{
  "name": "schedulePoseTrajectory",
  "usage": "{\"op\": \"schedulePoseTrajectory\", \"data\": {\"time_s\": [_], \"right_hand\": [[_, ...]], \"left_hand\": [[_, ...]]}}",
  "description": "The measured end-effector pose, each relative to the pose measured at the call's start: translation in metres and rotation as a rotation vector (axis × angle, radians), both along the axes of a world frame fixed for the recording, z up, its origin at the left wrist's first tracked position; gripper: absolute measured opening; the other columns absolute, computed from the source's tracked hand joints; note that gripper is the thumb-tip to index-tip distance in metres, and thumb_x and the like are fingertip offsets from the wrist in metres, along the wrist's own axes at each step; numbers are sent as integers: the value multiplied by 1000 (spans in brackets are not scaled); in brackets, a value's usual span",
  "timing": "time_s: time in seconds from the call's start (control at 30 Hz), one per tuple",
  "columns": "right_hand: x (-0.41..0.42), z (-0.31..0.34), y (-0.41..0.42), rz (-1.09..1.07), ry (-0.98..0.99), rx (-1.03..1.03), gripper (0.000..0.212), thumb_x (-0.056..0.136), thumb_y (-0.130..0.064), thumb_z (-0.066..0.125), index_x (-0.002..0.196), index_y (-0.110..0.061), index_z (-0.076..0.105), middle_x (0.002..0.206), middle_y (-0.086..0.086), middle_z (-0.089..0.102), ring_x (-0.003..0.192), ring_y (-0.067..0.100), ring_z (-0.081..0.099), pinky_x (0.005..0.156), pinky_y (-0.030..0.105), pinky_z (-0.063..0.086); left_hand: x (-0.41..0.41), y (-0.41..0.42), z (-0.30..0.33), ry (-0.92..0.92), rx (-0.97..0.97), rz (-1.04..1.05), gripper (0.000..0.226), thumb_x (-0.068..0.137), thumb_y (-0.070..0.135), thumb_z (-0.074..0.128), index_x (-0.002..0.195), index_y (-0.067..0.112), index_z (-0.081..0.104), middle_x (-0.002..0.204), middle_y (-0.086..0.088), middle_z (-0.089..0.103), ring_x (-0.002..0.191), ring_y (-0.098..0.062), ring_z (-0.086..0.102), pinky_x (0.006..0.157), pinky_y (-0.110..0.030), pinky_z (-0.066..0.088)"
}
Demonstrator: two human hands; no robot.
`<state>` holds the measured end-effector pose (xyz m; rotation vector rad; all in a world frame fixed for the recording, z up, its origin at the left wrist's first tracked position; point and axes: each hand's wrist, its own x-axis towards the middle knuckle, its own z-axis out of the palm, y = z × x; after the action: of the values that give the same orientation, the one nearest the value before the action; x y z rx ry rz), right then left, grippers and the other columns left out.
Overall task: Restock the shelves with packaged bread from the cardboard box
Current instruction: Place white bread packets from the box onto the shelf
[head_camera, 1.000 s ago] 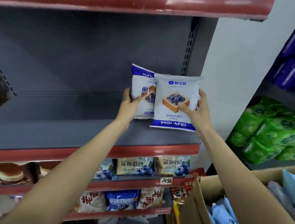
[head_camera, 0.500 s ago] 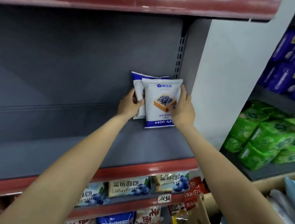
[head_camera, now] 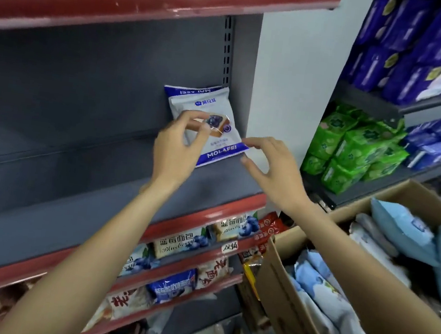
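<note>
Bread packet (head_camera: 211, 138) leans on the shelf (head_camera: 98, 202) behind both loose-fingered, empty hands, left hand (head_camera: 177, 147), right hand (head_camera: 274, 168).

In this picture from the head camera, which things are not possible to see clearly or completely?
- Second bread package: hidden behind the front bread package; only its top strip shows.
- Left hand: it covers the front package's left edge; contact unclear.
- Small print on that package: blurred.
- Cardboard box: cut off by the right and bottom edges; the right hand and its arm cover part.

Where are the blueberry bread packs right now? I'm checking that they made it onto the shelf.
The bread packs stand at the back right corner of the grey shelf, leaning against its back panel.
</note>
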<state>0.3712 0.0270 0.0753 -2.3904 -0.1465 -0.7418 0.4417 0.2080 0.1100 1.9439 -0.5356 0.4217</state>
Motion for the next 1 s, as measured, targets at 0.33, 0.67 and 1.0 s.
{"op": "schedulePoseTrajectory", "data": {"time_s": [0.33, 0.67, 1.0], "right_hand": [[-184, -69, -88, -65, 380, -97, 27, 85, -29, 50, 94, -14, 70, 86, 2, 70, 78, 24, 64, 70, 33, 48], [-313, -109, -161, -168, 819, -238, 60, 87, -48, 60, 139, -24, 42, 144, 6, 39, 130, 34, 38, 108, 45, 32], [-329, -125, -171, -174, 926, -32, 84, 79, -62, 59, 148, -31, 23, 158, 0, 11, 142, 28, 18, 114, 45, 23]], "left_hand": [[-147, -55, -67, 54, 475, -472, 26, 87, 31, 60, 112, 27, 63, 110, 11, 61, 102, -6, 56, 88, -26, 42], [-249, -130, -109, 258, 990, -752, 57, 88, 60, 50, 138, 34, 41, 142, 11, 42, 124, -11, 44, 86, -30, 43], [-256, -156, -119, 464, 1129, -822, 64, 85, 55, 59, 140, 29, 38, 141, 0, 35, 125, -21, 42, 95, -36, 41]]}}
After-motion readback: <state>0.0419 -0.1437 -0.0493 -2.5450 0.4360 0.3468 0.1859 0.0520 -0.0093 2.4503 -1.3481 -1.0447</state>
